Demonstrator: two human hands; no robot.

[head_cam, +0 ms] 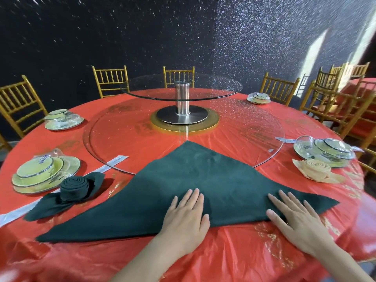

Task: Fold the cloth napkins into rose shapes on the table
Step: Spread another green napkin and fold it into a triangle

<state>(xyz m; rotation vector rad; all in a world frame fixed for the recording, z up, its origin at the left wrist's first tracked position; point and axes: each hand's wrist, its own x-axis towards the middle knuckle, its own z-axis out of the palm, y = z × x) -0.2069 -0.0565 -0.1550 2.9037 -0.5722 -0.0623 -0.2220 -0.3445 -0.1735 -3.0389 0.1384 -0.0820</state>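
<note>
A dark green napkin [183, 180] lies folded into a flat triangle on the red table [234, 251], its point aimed at the table's centre. My left hand [186, 216] presses flat on its lower middle, fingers straight. My right hand [295, 218] lies flat on the napkin's right part, near its long edge. A finished dark green rose napkin [75, 189] stands at the left. A peach rose napkin [317, 169] stands at the right.
A glass lazy Susan [122, 143] on a steel post [182, 98] fills the table's centre. Wrapped plate-and-bowl sets sit at left [42, 176], far left [63, 120], right [325, 151] and far right [258, 98]. Gold chairs [18, 102] ring the table.
</note>
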